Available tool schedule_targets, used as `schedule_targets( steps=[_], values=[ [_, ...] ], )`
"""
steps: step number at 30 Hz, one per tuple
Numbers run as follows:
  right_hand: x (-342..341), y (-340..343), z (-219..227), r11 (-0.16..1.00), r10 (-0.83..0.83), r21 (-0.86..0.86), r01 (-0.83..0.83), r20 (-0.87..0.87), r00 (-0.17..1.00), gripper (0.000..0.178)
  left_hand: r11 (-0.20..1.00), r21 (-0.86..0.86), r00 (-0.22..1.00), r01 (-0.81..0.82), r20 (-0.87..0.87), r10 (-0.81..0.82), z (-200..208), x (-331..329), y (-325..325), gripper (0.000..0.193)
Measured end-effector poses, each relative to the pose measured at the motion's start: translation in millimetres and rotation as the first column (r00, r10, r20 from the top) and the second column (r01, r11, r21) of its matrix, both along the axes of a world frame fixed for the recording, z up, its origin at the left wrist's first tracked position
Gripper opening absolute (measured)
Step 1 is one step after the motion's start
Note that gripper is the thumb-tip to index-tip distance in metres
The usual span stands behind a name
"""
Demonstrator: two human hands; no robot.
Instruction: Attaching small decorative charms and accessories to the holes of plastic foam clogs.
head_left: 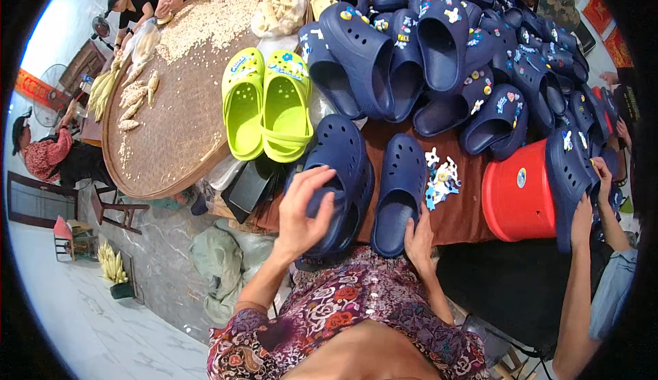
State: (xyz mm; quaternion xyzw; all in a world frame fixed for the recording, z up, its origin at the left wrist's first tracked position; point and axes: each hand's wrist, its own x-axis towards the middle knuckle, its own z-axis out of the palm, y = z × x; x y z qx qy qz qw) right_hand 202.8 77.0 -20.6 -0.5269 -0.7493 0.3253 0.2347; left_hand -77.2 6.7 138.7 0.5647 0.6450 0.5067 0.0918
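Note:
Two navy clogs stand overlapping in front of me, the upper navy clog (337,148) covering most of the other. Over its heel opening hovers my left hand (305,208), fingers apart and nothing in it; whether it touches the clog I cannot tell. To the right lies a single navy clog (401,174), toe pointing away, with plain holes on top. My right hand (419,237) grips the right side of its heel, thumb at the rim and fingers along the outside. Beside that clog, small white and blue shoe charms (442,180) lie in a loose pile on the brown cloth.
Lime-green clogs (264,109) lie at the rim of a round woven tray (181,143) strewn with pale kernels and cobs. Decorated navy clogs (439,44) heap up behind. A red bucket (521,195) stands right, where another person's hands (582,215) hold a clog.

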Motion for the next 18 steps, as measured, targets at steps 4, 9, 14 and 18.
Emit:
schedule_targets(
  steps=[4, 9, 14, 18],
  values=[
    [6, 3, -1, 0.998, -0.017, -0.055, 0.015, -0.027, 0.999, 0.054, 0.999, -0.037, 1.000, -0.005, 0.028, 0.006, 5, -17, 15, 0.038],
    [8, 14, 10, 0.998, -0.029, -0.063, 0.023, -0.105, 0.994, 0.051, 0.988, -0.082, 0.973, 0.134, -0.178, -0.147, 13, -28, 63, 0.038],
    [5, 23, 21, 0.998, -0.033, 0.048, 0.042, -0.165, 0.986, 0.048, 0.961, -0.096, 0.876, 0.259, -0.396, -0.276, 17, -28, 138, 0.045],
    [0, 28, 28, 0.999, -0.022, 0.018, 0.028, -0.238, 0.971, 0.047, 0.905, -0.355, 0.744, 0.235, -0.533, -0.403, -5, -34, 191, 0.048]
  ],
)
